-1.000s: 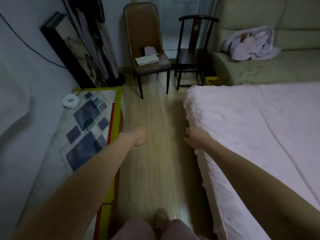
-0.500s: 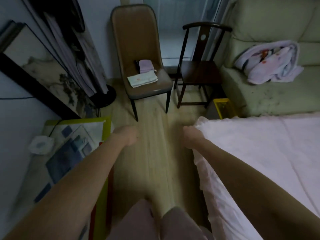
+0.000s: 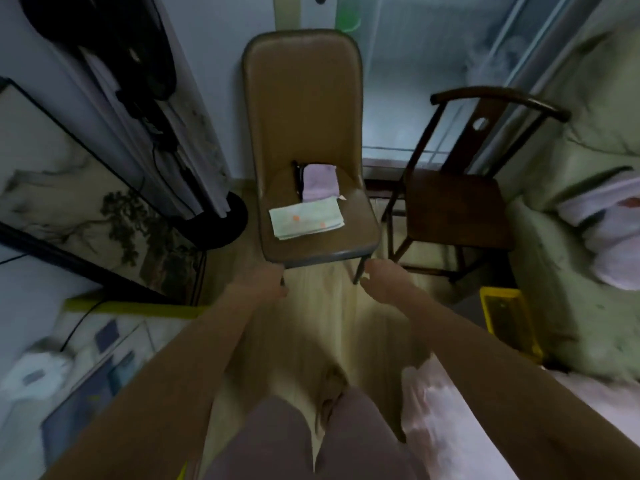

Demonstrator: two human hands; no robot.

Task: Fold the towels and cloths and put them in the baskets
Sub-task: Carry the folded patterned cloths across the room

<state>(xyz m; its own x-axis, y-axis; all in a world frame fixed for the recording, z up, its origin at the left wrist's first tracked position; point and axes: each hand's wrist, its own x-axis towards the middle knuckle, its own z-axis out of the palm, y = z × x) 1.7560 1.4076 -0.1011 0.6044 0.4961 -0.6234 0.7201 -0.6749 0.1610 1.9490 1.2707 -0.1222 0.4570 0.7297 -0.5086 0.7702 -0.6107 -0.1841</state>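
Observation:
A folded pale green cloth [image 3: 307, 218] with orange spots lies on the seat of a brown padded chair [image 3: 301, 98]. Behind it on the same seat rests a folded lilac towel [image 3: 320, 181] beside a thin dark item. My left hand [image 3: 265, 280] is stretched out just below the seat's front left corner, fingers loosely curled, holding nothing. My right hand [image 3: 381, 280] reaches out near the chair's front right leg, also holding nothing. A yellow basket [image 3: 509, 318] stands on the floor to the right, beside the sofa.
A dark wooden chair [image 3: 457, 202] stands right of the padded one. A pale sofa [image 3: 571, 237] carries a crumpled white and pink bundle [image 3: 609, 230]. Framed pictures [image 3: 86, 209] lean on the left wall. The pink bed [image 3: 450, 417] edge is at lower right.
I have walked forward along the gap between bed and cabinet, so the padded chair is much closer. Both hands now reach its front edge, holding nothing as before.

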